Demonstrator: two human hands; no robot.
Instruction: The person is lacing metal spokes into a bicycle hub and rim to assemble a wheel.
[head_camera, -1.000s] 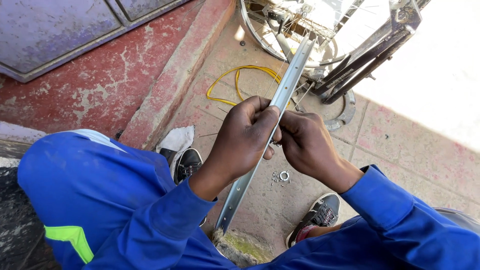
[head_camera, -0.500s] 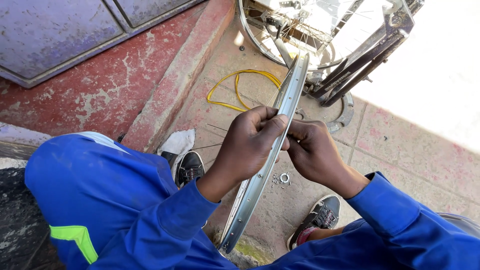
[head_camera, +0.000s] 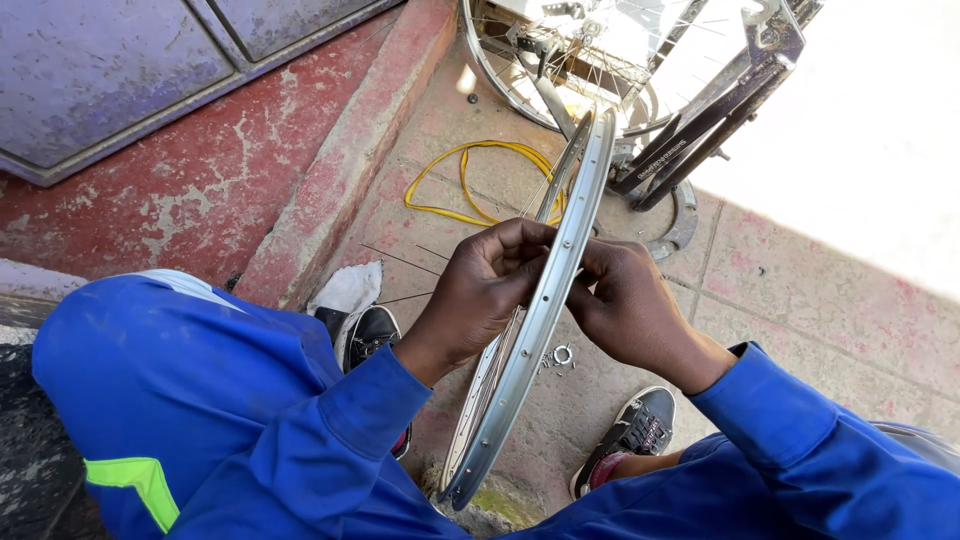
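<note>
Between the knees, above the paved floor (head_camera: 800, 300): one bare bicycle wheel rim (head_camera: 540, 320), silver metal, drilled with spoke holes, held edge-on and tilted, lower end near the shoes. Left hand (head_camera: 485, 290) grasps its inner side, fingers curled over the channel; right hand (head_camera: 625, 305) pinches the opposite wall, fingertips at a hole. Judged light, stiff, smooth and somewhat slippery; best held across both walls at mid-span. Loose nuts (head_camera: 558, 356) lie on the floor just below. Yellow cable (head_camera: 440, 185) and spoked wheel (head_camera: 560, 60) lie beyond.
</note>
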